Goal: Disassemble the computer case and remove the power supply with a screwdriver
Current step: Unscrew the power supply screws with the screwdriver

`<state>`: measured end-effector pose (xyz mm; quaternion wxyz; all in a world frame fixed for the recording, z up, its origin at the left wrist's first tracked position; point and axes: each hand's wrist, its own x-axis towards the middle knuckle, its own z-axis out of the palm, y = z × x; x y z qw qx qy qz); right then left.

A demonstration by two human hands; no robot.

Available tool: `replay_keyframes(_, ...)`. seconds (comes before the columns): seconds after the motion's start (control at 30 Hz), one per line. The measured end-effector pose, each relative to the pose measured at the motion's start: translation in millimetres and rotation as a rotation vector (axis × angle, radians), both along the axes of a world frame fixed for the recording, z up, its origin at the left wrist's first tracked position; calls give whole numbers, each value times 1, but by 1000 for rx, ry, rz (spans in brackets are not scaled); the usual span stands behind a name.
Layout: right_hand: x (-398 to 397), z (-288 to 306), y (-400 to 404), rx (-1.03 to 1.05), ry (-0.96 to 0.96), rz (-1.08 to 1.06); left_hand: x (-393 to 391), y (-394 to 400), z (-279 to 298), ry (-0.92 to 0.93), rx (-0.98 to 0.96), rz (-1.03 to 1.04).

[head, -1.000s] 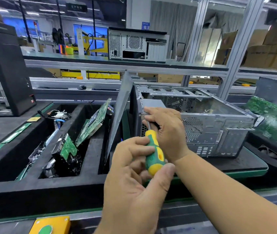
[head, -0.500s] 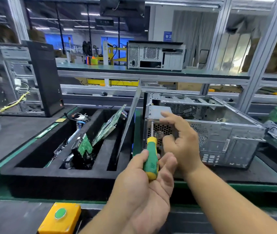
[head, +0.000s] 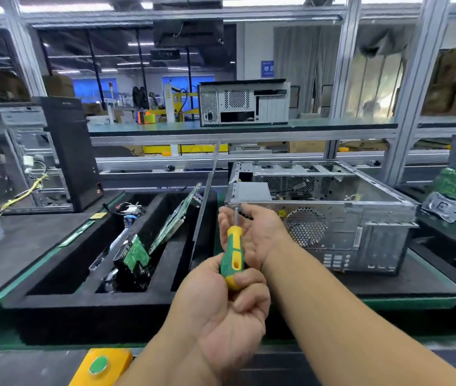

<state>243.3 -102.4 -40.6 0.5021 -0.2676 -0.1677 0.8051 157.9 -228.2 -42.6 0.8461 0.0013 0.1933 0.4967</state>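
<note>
The left hand (head: 221, 305) grips the lower end of the green-and-yellow-handled screwdriver (head: 232, 256), fingers and thumb curled round the handle, and the tool points up toward twelve o'clock with its thin metal shaft reaching the top rear edge of the open silver metal computer case (head: 360, 218). The right hand (head: 257, 232) sits at one o'clock from the left, palm turned up and fingers loosely bent around the shaft near its tip; whether they pinch the shaft or only cup it cannot be told. The case lies on its side on the dark mat of the table (head: 405, 285), at two o'clock from the hands, with the grey metal power supply box (head: 253, 191) in its near left corner, just beyond the screwdriver tip. At nine to ten o'clock a black foam-lined tray (head: 62, 302) holds green circuit boards (head: 171, 218) and cables. A yellow box with a green button (head: 99, 364) sits at seven o'clock.
</note>
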Motion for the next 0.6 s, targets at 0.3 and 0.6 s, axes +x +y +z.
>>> replay_keyframes(0.3,-18,-11,2,-22,35,-142,-15,-8,-7,176,14,49)
replay_keyframes(0.6,15,-76,-4,-30,-329,-442,-21,-11,-75,406,21,135)
